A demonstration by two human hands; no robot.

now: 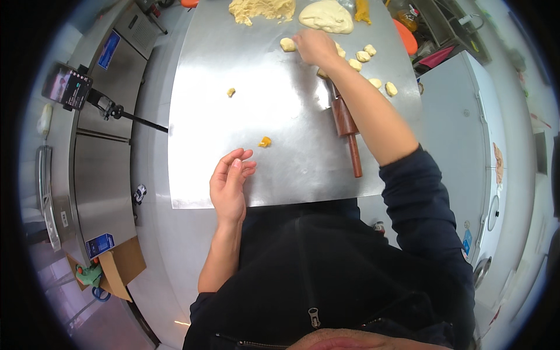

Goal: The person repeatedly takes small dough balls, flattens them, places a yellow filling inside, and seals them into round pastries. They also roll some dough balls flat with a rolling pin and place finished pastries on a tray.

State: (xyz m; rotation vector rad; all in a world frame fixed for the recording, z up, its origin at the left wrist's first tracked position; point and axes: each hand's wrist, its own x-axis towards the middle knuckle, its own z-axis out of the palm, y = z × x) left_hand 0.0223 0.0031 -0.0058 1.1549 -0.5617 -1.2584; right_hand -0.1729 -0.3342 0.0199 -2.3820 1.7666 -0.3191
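My left hand [230, 181] hovers near the front of the steel table [198, 163], fingers loosely bent and apart, just below a small yellow lump [265, 142]. My right hand [315, 48] reaches to the back, fingers closed beside a pale dough piece [287, 44]; what they grip is hidden. Under my right forearm lies a wooden rolling pin [344, 116]. Several cut dough pieces [363, 56] are scattered to its right and behind. A smooth dough mass [325, 16], a crumbly dough pile [259, 9] and a yellow strip [362, 10] sit at the far end. Another small lump [231, 92] lies left.
A phone [61, 86] on an arm mount juts out at the left, beside steel cabinets [102, 175] and a cardboard box [119, 268]. A white chest appliance [455, 128] stands right of the table, with a sink area [458, 29] and an orange stool [407, 38] behind.
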